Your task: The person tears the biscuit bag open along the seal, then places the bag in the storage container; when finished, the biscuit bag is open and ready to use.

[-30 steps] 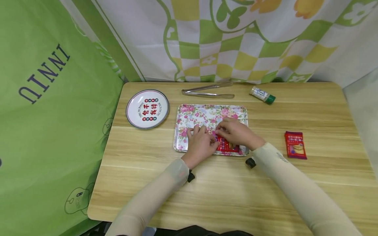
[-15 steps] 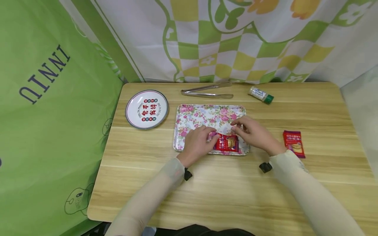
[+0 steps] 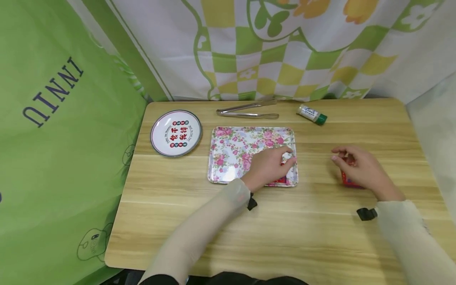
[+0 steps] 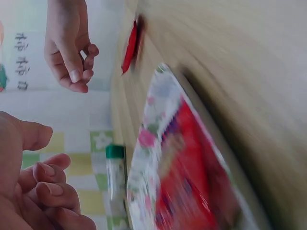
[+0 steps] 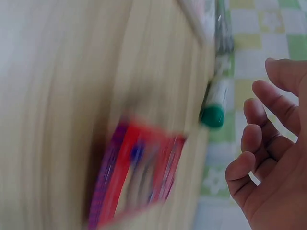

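My left hand (image 3: pixel 269 166) hovers over the right half of a floral tray (image 3: pixel 228 158), its fingers loosely bent around nothing. Under it lies a red snack packet (image 4: pixel 184 177), mostly hidden in the head view. To the right, my right hand (image 3: pixel 365 168) is above a second red packet (image 3: pixel 350 181), part of which it covers. In the right wrist view that packet (image 5: pixel 148 167) is blurred, shows a picture of biscuits, and lies apart from the relaxed fingers (image 5: pixel 252 139).
A round white plate (image 3: pixel 164 140) with red lettering stands at the back left. Metal tongs (image 3: pixel 247 114) lie behind the tray, and a green-capped shaker bottle (image 3: pixel 311 114) rests at the back right. A curtain (image 3: pixel 199 47) hangs behind the table.
My right hand has left the tray and moved right, over the second packet. The left hand has shifted right across the tray and now covers most of the packet there.
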A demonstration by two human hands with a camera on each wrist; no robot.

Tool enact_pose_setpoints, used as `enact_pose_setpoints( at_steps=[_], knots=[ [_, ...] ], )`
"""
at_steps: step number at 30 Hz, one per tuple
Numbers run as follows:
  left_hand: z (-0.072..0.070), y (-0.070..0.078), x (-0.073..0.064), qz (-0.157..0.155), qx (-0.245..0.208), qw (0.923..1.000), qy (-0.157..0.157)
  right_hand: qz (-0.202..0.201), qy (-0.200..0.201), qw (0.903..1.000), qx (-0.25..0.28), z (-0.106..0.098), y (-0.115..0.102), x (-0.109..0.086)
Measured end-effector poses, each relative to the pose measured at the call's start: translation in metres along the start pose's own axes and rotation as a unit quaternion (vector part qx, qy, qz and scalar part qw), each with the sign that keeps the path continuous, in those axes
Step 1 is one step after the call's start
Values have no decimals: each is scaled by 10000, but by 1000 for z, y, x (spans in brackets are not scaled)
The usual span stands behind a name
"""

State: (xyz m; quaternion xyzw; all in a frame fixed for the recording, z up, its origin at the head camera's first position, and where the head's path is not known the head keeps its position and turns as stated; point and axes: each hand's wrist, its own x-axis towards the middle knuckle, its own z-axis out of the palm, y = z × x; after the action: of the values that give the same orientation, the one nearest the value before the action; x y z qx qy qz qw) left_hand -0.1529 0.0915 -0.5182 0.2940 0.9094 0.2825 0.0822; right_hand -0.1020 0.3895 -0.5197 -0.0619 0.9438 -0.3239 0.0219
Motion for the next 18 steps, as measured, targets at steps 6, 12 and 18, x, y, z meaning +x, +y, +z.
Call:
enact_pose_setpoints(
  at_steps=[6,12,18],
  knots=[
    [25,42,43,21,336,9965,-765,490,-65,9984,-279,-23,39,-15],
    [56,67,77,-71,820,9897,-1174,651,20,9967,-487,-34,59,-21],
    [84,83,102,-147,1134,9848,-1304,792,64,9956,-492,-37,73,-26]
  ],
)
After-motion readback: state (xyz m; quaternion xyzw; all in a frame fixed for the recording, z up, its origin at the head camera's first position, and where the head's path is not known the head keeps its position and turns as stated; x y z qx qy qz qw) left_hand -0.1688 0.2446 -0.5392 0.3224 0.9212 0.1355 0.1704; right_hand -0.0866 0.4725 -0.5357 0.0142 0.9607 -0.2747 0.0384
